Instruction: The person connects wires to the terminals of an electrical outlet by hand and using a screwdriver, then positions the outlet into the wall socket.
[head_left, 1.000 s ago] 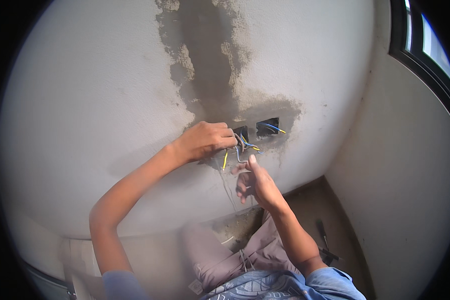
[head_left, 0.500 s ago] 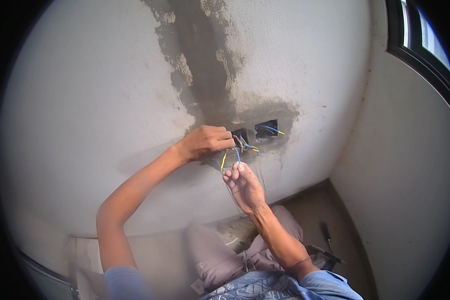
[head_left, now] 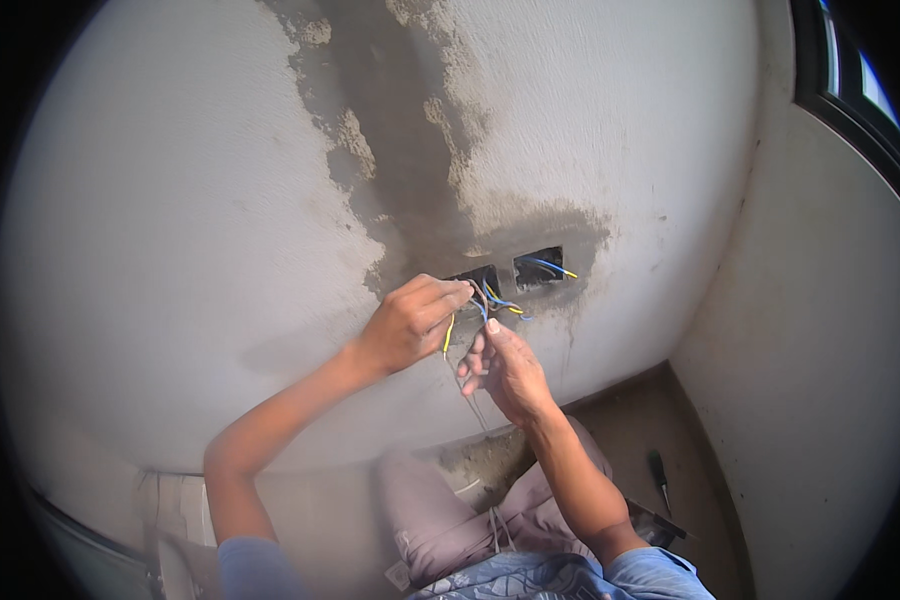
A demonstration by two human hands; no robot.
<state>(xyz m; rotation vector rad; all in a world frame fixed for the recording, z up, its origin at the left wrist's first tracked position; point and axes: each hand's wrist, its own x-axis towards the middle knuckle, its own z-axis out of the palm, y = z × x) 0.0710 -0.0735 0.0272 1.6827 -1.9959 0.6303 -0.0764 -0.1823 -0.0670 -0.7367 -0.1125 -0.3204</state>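
Observation:
Two rectangular boxes are set into the wall, and the left box [head_left: 489,277] has several wires coming out of it. My right hand [head_left: 511,372], in front of and below it, pinches a blue wire [head_left: 484,309] between thumb and forefinger. Close by on the left, my left hand [head_left: 410,322] has its fingers closed at a brownish wire [head_left: 477,289] by the box's edge. A yellow wire [head_left: 449,334] hangs down between the hands. More blue and yellow wire ends [head_left: 511,306] curl out at the right. The right box [head_left: 530,276] has blue and yellow wires [head_left: 553,268] poking out.
Grey patching plaster [head_left: 400,130] runs down the white wall to the boxes. A side wall [head_left: 800,330] meets it at the right, with a dark-framed window [head_left: 838,110] above. A screwdriver [head_left: 658,470] stands low at the right, near my legs [head_left: 440,510].
My left hand has come lower, with its fingertips now at the brownish wire. My right thumb and forefinger have moved up the blue wire, nearer the box. The view has shifted slightly.

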